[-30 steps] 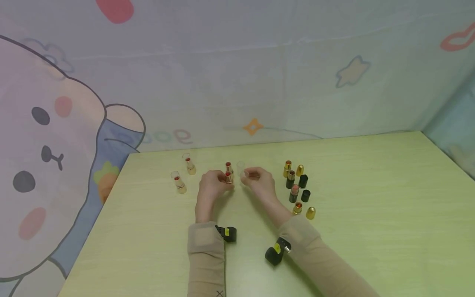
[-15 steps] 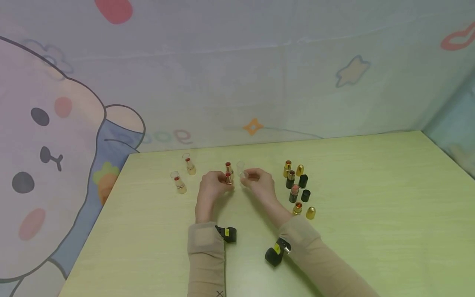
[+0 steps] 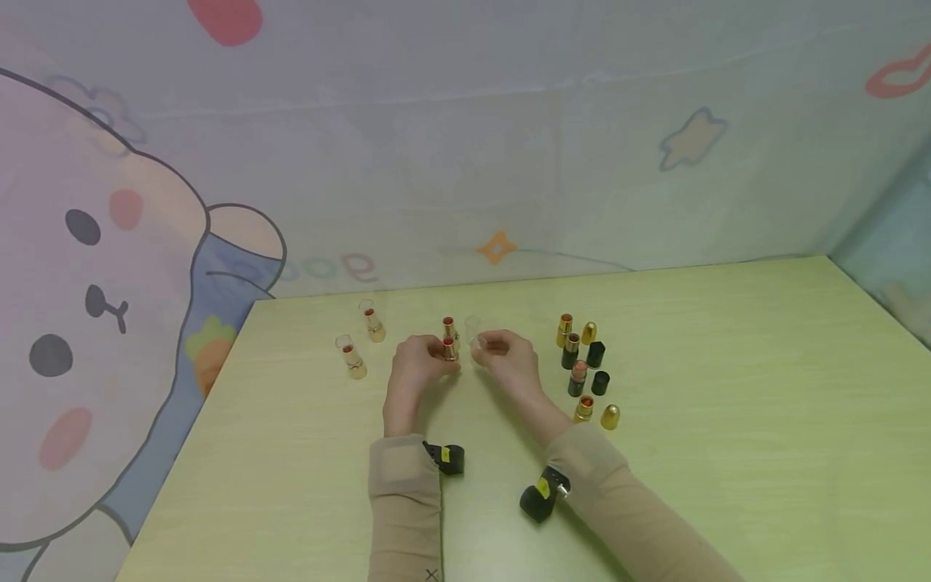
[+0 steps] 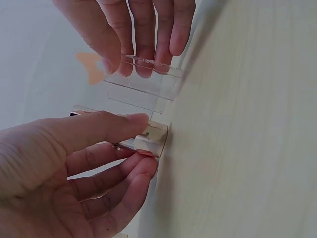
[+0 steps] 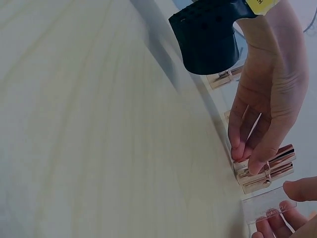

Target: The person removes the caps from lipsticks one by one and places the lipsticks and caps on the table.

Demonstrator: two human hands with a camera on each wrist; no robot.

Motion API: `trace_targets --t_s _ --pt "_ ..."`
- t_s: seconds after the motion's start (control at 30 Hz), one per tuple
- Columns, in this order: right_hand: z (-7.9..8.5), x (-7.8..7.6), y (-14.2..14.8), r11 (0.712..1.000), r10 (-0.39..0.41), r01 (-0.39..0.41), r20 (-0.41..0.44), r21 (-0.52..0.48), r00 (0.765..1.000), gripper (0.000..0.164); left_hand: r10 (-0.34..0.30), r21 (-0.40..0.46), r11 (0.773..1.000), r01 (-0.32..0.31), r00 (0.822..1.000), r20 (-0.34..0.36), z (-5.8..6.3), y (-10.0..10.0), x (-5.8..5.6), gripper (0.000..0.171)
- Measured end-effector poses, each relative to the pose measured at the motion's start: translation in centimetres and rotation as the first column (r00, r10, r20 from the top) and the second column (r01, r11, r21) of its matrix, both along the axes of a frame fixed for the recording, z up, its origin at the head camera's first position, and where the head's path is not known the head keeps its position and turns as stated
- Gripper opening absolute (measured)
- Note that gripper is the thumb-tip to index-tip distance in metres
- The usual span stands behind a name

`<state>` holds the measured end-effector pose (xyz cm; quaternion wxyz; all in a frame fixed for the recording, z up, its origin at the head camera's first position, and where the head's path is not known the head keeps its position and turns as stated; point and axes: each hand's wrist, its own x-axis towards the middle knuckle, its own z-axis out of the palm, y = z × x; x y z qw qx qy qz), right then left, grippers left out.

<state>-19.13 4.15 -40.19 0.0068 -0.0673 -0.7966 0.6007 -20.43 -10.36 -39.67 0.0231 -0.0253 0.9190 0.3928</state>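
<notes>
My left hand [image 3: 419,364] pinches an uncapped red lipstick [image 3: 449,350] with a gold case. Its thumb and fingertips lie on the lipstick's base in the left wrist view, close to the tabletop. Right behind it stands a second red lipstick [image 3: 448,325]. A short gap to the right, my right hand [image 3: 511,360] holds a clear lipstick cap [image 4: 143,79] between thumb and fingertips, its lower end near the table. Another clear cap [image 3: 472,324] stands just behind that one and overlaps it in the left wrist view.
Two gold lipsticks, one nearer [image 3: 354,364] and one farther [image 3: 374,326], stand at the left with clear caps behind them. At the right, several uncapped lipsticks [image 3: 570,352] form a column beside gold caps [image 3: 610,417] and black caps [image 3: 600,382]. A printed cloth [image 3: 436,162] hangs behind the table.
</notes>
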Motion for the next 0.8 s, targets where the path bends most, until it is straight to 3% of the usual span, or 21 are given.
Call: trace_targets --t_s 0.6,0.8 --pt "-0.18 -0.05 0.00 1.000 0.006 -0.007 -0.003 -0.022 1.000 0.032 -0.005 0.001 1.000 0.005 1.000 -0.003 -0.26 -0.15 -0.04 0.016" --pt "-0.12 0.06 0.19 0.998 -0.008 0.002 -0.086 -0.071 0.996 0.030 -0.009 -0.002 1.000 0.009 1.000 0.002 -0.01 -0.17 0.10 0.018"
